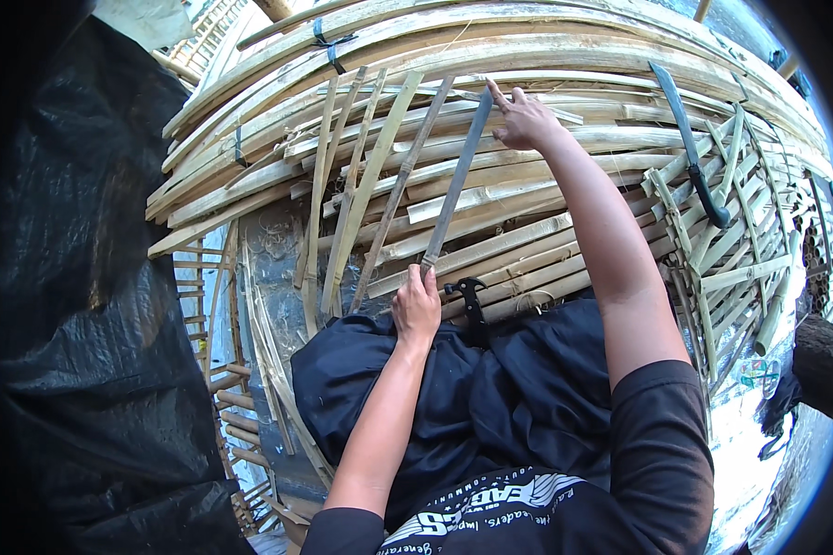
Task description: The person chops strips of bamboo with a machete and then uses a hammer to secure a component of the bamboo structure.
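My left hand [417,305] is closed round the lower end of a long, flat grey-brown bamboo strip [458,180], above my lap. The strip slants up and away to the right. At its far end is my right hand [525,118], index finger stretched out beside the tip and thumb apart from it; the other fingers are partly bent. Left of this strip lie several similar thin bamboo strips [377,176], roughly side by side across the pile. A black-handled hammer [473,310] rests by my lap, just right of my left hand.
Long split bamboo poles [491,46] lie stacked across the far side, partly tied with dark bands. A machete [684,139] with a black handle lies on the right, beside a woven bamboo lattice [740,222]. Black plastic sheeting [93,305] hangs at the left.
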Demonstrator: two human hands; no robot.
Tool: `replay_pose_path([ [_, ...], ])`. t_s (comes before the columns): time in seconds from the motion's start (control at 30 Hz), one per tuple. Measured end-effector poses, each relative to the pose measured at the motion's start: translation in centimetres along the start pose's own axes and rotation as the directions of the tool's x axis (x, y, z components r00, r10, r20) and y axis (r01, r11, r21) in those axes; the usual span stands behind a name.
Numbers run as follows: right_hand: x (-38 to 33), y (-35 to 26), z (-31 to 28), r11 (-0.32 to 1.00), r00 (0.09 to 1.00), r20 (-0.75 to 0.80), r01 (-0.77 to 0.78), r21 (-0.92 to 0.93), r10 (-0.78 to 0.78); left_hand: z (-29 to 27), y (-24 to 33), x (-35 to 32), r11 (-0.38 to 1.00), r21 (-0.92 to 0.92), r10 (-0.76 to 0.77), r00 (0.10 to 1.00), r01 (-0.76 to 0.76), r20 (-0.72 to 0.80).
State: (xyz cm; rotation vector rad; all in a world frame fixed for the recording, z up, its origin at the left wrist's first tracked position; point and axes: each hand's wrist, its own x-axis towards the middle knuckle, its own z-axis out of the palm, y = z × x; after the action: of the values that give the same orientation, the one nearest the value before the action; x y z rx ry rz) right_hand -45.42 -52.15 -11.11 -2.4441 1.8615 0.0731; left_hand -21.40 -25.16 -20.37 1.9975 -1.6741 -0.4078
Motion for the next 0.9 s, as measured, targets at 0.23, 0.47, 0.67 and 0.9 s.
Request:
replay_pose_path([
  [0.23, 0.0, -0.2, -0.1, 1.000, 1.000, 0.012, -0.008, -0.029, 0.009, 0.2, 0.0, -0.2, 0.999, -0.033, -0.016, 1.000, 0.016, 0.013],
  [0.47, -0.1, -0.6, -1.0, 1.000, 0.998, 0.067, -0.013, -0.019, 0.014, 0.3, 0.0, -0.2, 0.998, -0.058, -0.008, 1.000, 0.008, 0.010],
  [0.67, 0.2, -0.4, -0.9, 0.999, 0.996, 0.080, -0.024, -0.021, 0.025, 0.4, 0.1, -0.1, 0.998, -0.069, -0.009, 1.000, 0.011, 0.025],
  [0.9, 0.8, -0.2, -0.3, 1.000, 0.997, 0.081, -0.014, -0.023, 0.016, 0.6, -0.1, -0.1, 0.999, -0.044, 0.016, 1.000, -0.016, 0.005],
])
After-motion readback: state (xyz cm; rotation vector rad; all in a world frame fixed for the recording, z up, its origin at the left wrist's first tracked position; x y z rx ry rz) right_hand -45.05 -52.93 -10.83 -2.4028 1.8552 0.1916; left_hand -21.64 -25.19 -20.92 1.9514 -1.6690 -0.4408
